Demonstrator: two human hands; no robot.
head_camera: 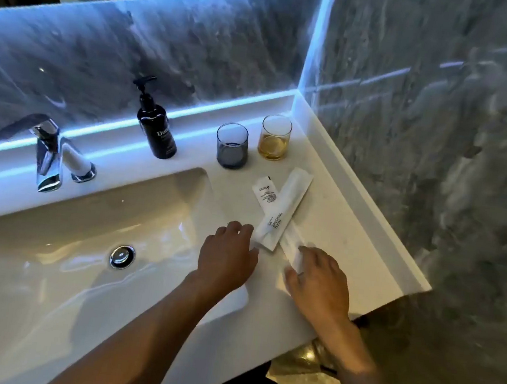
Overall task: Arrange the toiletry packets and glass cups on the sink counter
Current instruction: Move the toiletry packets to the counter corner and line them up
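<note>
White packets [278, 209] crossed; left hand [228, 253] open; right hand [318, 281] pinches one.

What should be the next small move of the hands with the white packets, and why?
Probably slide the top packet off the lower packet until both lie side by side. They now cross each other near the grey cup and amber cup, and the left hand and right hand already touch their near ends.
</note>
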